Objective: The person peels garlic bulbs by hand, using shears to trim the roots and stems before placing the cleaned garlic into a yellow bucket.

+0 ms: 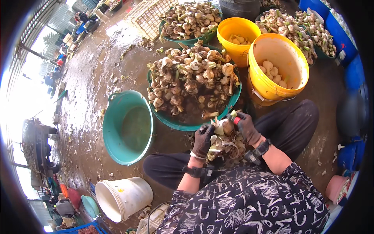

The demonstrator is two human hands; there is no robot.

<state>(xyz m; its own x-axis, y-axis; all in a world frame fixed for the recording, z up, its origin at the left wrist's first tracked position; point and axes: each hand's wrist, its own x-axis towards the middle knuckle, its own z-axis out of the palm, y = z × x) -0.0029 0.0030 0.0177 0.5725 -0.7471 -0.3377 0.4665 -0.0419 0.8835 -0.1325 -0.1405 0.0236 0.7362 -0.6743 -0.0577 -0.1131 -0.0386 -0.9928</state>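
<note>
Two gloved hands are meeting at frame centre, just below the green basin [183,124] heaped with unpeeled garlic. The left hand [202,140] is gripping a garlic bulb [224,126], its stalk seemingly pointing up-left, long axis diagonal. The right hand [246,126] is closing around a small red-handled tool [236,119], probably a knife, touching the bulb.
</note>
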